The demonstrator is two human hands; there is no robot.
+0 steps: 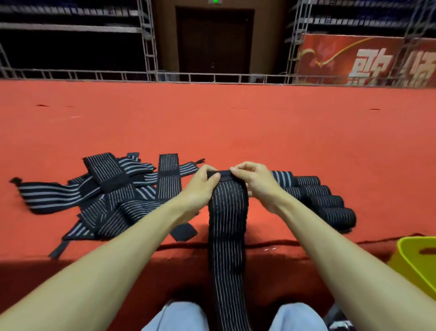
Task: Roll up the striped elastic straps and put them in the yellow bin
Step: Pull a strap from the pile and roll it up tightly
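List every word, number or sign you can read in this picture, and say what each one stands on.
Red banner: two large white Chinese characters, blurred, the second cut by the picture's edge; neither can be read with certainty.
Green lit sign above the door: too small and cut off to read.
Striped straps and yellow bin: no text shows on them.

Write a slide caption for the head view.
Left hand and right hand pinch one striped strap; loose straps left, rolled straps right.
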